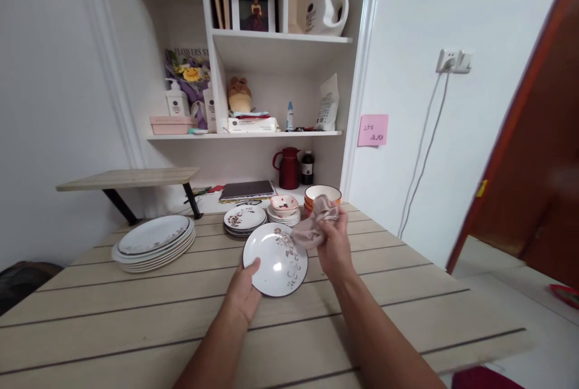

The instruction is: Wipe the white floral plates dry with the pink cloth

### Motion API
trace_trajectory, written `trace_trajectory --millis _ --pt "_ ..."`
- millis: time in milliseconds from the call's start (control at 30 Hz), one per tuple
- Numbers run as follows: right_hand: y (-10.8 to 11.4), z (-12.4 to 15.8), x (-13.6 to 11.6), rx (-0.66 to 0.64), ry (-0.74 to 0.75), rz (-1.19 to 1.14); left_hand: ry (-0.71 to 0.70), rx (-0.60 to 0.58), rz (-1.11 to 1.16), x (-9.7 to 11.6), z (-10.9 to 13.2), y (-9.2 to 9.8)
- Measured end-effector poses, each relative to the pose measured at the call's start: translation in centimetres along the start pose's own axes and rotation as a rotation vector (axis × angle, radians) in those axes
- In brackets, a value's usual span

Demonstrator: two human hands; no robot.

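Observation:
A white plate with a dark rim and brown floral pattern (274,262) is tilted up above the table, its lower left edge gripped by my left hand (245,289), thumb on the face. My right hand (335,244) is closed on a crumpled pinkish-grey cloth (316,223), which hangs by the plate's upper right edge. Behind the plate sits a stack of smaller floral plates (245,218). Beside that stack, a small patterned bowl (284,204) rests on several white dishes (283,218). Orange-sided bowls (322,194) stand behind the cloth, partly hidden.
A stack of large plates (154,238) stands on the striped table (149,316) at left, near a raised wooden shelf (129,178) on black legs. At the back are a red jug (289,169), a dark bottle (307,167) and a dark flat folder (248,190).

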State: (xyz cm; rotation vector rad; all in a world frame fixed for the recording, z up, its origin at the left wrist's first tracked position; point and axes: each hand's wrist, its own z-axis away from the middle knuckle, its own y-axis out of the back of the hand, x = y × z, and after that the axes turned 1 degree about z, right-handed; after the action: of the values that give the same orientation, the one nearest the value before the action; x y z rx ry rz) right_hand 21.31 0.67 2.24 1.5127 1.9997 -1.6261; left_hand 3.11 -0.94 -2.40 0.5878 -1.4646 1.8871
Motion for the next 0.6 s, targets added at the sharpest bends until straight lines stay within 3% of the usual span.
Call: trace_trajectory --millis 133,233,333,433,533,600 --pt "-1.5 2.4 1.5 -0.402 -0.111 0.217 -0.008 0.007 0.011 0.2 0.3 -0.4" --pt "-1.5 3.1 2.6 -0.624 -0.021 0.573 -0.01 0.01 0.022 0.3 0.4 -0.7" --pt "-1.1 2.6 2.9 -0.649 0.145 0.999 -0.003 0.028 0.033 0.3 0.5 -0.7" --pt "-0.8 1.9 2.5 -0.576 0.254 1.388 -0.008 0.052 0.048 0.3 0.4 -0.4" --pt "-0.8 1.8 2.3 -0.511 0.262 1.593 -0.018 0.074 0.057 0.3 0.3 -0.3" --pt "-0.9 2.0 2.3 -0.548 0.192 1.62 -0.021 0.079 0.058 0.3 0.3 -0.3"
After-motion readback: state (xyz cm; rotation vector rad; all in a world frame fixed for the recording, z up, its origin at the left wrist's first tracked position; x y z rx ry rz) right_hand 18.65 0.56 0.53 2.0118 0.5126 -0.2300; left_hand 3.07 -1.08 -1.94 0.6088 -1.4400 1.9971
